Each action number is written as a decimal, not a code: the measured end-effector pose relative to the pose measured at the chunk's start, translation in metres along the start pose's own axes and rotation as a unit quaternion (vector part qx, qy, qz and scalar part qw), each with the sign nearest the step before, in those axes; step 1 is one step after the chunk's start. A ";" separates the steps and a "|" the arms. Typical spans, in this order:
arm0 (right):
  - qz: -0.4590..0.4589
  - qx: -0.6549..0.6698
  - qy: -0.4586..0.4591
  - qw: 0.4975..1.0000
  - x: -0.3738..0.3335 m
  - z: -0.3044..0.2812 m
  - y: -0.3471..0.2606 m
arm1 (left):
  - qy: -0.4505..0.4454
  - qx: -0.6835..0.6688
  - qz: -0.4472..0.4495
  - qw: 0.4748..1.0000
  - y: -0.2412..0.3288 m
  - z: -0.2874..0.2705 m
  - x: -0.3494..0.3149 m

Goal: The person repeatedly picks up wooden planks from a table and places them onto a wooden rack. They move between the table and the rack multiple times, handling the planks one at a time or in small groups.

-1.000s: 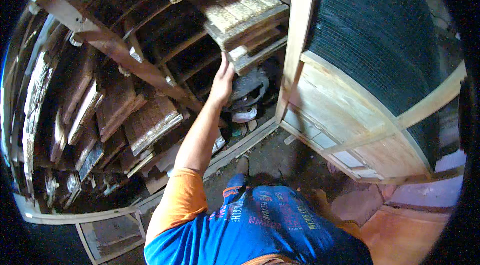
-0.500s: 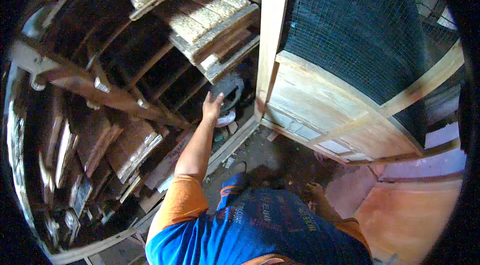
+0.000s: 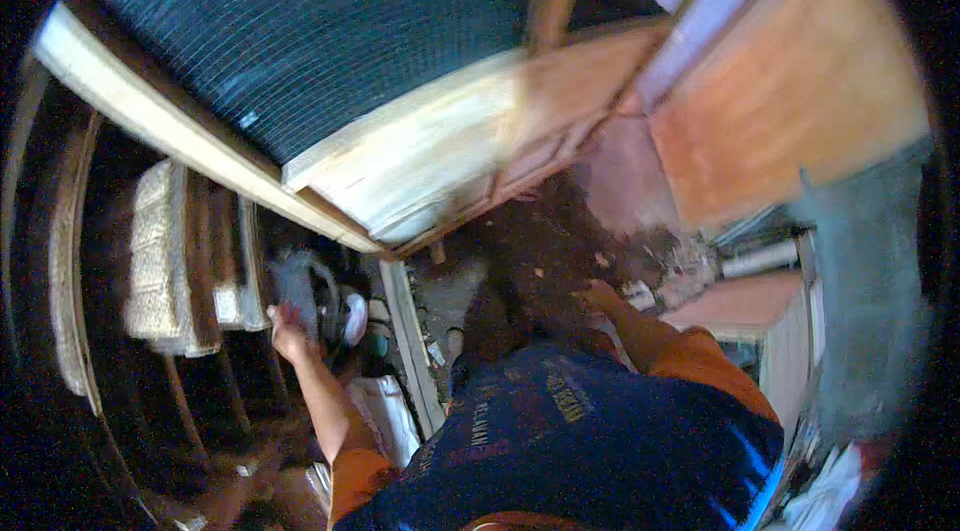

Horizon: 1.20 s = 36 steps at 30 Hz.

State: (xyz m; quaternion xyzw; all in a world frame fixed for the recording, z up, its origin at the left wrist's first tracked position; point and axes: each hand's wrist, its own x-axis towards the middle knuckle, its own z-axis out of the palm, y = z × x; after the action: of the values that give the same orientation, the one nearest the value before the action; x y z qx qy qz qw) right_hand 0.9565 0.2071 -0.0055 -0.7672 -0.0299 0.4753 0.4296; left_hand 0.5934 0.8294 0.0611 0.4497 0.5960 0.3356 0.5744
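Note:
My left hand (image 3: 292, 336) reaches out at the left, close beside a dark grey object (image 3: 300, 289) with a ring-like opening. I cannot tell whether the hand touches or grips it, as the fingers are smeared by motion. Just left of the hand, a stack of rough pale boards (image 3: 160, 256) rests on dark slats. A small whitish thing (image 3: 355, 319) lies to the right of the grey object. In front of my body at the right, my right hand (image 3: 600, 299) hangs low over the dark ground; shadow and blur hide its fingers.
A wooden frame (image 3: 200, 156) with dark mesh (image 3: 370, 31) and pale panels (image 3: 430, 146) stands ahead. An orange-brown board (image 3: 790, 91) leans at the right, above a pinkish box-like block (image 3: 740, 301) and a grey-green sheet (image 3: 870, 281). Debris (image 3: 690, 266) litters the ground.
My view has swung to the right, so the mesh frame and boards sit farther left. My left arm stays stretched out near the grey object. More of the right side shows.

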 end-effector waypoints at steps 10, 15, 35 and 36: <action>-0.017 -0.251 0.228 0.941 0.039 -0.020 0.141 | -0.040 -0.046 -0.055 0.997 0.009 0.002 -0.066; 0.086 -0.231 0.229 0.942 0.032 -0.024 0.256 | -0.159 -0.019 -0.157 0.975 -0.068 0.053 -0.172; 0.202 0.304 0.312 0.877 -0.104 -0.162 0.274 | -0.361 0.350 -0.232 0.833 -0.137 0.228 -0.267; 0.189 0.330 0.316 0.869 -0.099 -0.161 0.276 | -0.428 0.320 -0.263 0.803 -0.135 0.240 -0.264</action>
State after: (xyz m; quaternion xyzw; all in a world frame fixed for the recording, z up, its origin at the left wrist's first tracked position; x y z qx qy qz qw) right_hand 0.9239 -0.1130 -0.0971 -0.6809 0.4120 0.2613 0.5463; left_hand 0.7925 0.5082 0.0112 0.5320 0.4588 -0.2648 0.6606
